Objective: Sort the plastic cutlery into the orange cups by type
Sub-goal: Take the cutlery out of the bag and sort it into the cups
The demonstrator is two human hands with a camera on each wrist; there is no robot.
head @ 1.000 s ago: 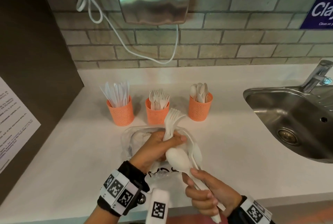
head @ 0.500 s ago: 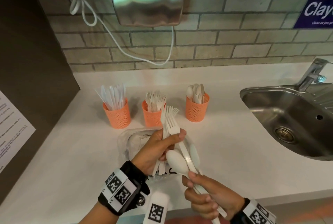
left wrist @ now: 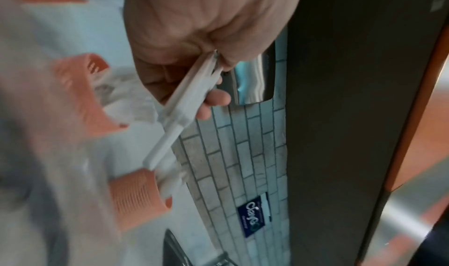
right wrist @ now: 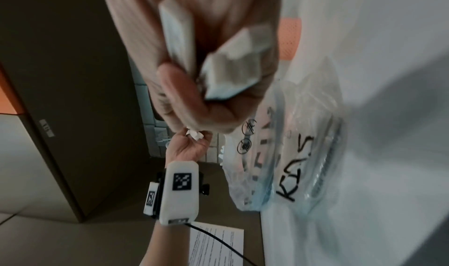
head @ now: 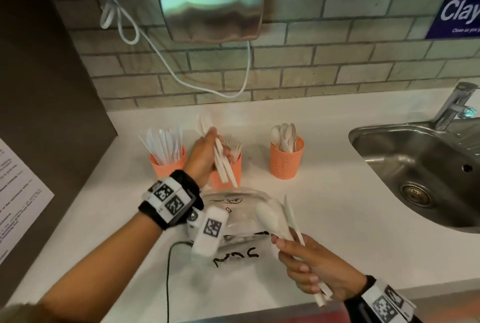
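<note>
On the white counter, left to right: orange cup of knives; middle orange cup of forks, with the left hand above it, fingers clenched round a bundle of forks, tines up; orange cup of spoons. Nearer: clear plastic bag lying flat. Right hand grips a spoon and a knife by the handles, above the bag's right end.
</note>
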